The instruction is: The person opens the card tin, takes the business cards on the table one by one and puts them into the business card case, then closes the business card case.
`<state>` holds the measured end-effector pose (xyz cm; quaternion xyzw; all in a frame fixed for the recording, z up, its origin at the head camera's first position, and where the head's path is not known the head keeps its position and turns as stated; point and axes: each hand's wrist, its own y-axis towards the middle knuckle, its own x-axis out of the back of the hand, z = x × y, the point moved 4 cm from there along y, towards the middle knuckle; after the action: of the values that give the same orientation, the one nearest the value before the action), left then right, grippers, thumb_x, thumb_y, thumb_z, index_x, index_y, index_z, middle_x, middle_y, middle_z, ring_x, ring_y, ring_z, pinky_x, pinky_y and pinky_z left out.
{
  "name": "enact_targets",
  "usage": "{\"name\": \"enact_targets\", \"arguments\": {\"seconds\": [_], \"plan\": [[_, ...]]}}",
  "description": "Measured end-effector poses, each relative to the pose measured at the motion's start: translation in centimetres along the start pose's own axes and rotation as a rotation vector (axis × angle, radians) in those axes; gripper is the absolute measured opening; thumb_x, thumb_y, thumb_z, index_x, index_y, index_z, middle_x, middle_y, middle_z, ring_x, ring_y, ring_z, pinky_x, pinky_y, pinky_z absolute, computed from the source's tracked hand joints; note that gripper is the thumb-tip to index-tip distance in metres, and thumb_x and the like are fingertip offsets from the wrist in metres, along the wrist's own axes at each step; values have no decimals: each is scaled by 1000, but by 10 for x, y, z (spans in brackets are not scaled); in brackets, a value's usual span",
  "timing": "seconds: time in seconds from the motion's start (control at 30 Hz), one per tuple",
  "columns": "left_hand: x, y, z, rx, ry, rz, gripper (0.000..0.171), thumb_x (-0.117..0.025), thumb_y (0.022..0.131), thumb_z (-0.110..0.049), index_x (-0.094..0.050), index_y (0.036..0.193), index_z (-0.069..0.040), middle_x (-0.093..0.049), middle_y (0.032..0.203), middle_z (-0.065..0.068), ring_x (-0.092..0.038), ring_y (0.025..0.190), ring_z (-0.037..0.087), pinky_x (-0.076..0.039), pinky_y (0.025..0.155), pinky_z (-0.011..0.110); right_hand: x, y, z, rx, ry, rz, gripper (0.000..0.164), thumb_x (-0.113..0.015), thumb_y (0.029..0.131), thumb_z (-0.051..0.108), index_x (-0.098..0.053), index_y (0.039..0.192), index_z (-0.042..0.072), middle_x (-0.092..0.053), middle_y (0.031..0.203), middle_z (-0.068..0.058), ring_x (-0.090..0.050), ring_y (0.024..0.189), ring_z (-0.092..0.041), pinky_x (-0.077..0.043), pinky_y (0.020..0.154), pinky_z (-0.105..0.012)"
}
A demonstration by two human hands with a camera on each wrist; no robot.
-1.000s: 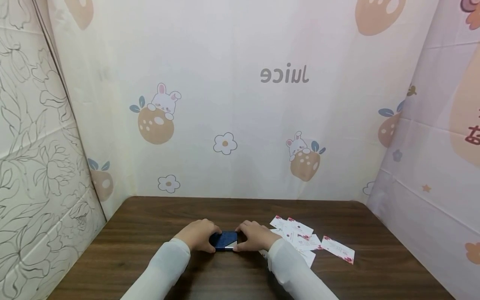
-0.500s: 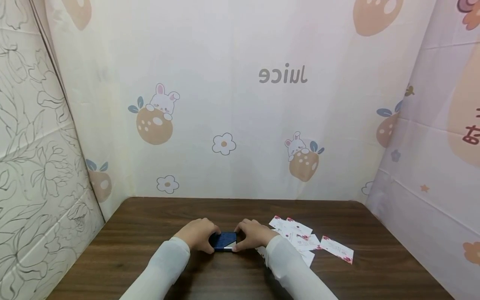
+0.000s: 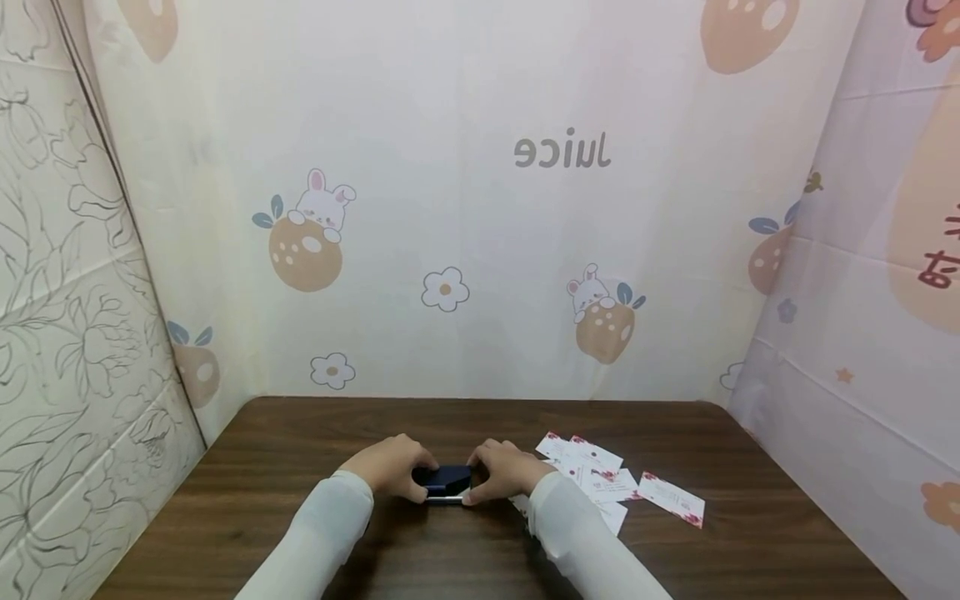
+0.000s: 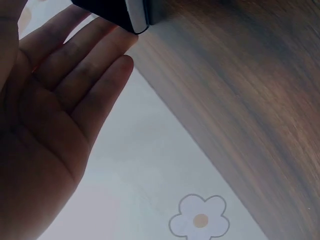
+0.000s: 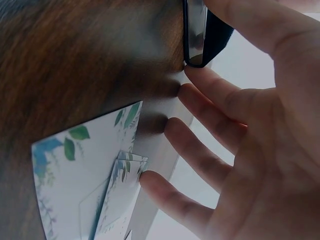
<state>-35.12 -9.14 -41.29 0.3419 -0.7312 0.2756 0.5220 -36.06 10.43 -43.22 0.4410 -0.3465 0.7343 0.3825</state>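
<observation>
A small dark blue card case (image 3: 446, 478) with a silvery front edge lies on the table between both hands. My left hand (image 3: 386, 468) grips its left end, thumb in front and fingers behind. From the other side my right hand (image 3: 512, 468) pinches the right end in the same way. The front flap looks slightly lifted off the silvery rim. In the right wrist view the case (image 5: 196, 47) shows its shiny edge, with several fingers spread beside it. The left wrist view catches just one corner of the case (image 4: 136, 15). Its inside is hidden.
Floral business cards (image 3: 588, 479) lie in a loose overlapping pile behind and beside the right forearm. One single card (image 3: 672, 500) lies farther right. The brown wooden table (image 3: 300, 425) ends at a patterned white curtain (image 3: 450, 208).
The case's flat blue top has tilted up at the front, exposing more of the silvery edge. Both hands keep their hold almost in place; the view has shifted slightly.
</observation>
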Motion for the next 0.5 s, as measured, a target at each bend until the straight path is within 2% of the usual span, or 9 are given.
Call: {"name": "enact_targets", "arguments": {"seconds": [0.1, 0.2, 0.33, 0.5], "plan": [[2, -1, 1, 7, -24, 15, 39, -79, 78, -21, -75, 115, -13, -71, 105, -4, -59, 86, 12, -50, 79, 34, -1, 2, -1, -6, 0, -3, 52, -81, 79, 53, -65, 119, 24, -56, 120, 7, -49, 113, -19, -45, 95, -52], [3, -2, 5, -13, -51, 17, 37, -78, 78, -18, -75, 114, -14, -70, 105, -7, -59, 87, 12, -50, 79, 33, 0, 1, 1, -7, 1, -3, 52, -80, 80, 54, -65, 120, 24, -56, 120, 7, -49, 113, -18, -45, 95, -52], [5, -6, 11, -63, -104, -15, 32, -75, 79, -16, -76, 111, -16, -70, 102, -10, -62, 87, 9, -52, 78, 31, 1, -2, 4, -1, -1, 10, 54, -80, 81, 52, -64, 122, 22, -56, 123, 5, -49, 116, -21, -45, 95, -52], [10, -12, 15, -90, -197, -75, 22, -74, 83, -13, -77, 103, -21, -71, 98, -12, -66, 90, 11, -54, 78, 31, 2, -4, 3, -9, 1, 19, 54, -81, 81, 51, -64, 123, 21, -55, 123, 5, -49, 116, -21, -46, 95, -51]]}}
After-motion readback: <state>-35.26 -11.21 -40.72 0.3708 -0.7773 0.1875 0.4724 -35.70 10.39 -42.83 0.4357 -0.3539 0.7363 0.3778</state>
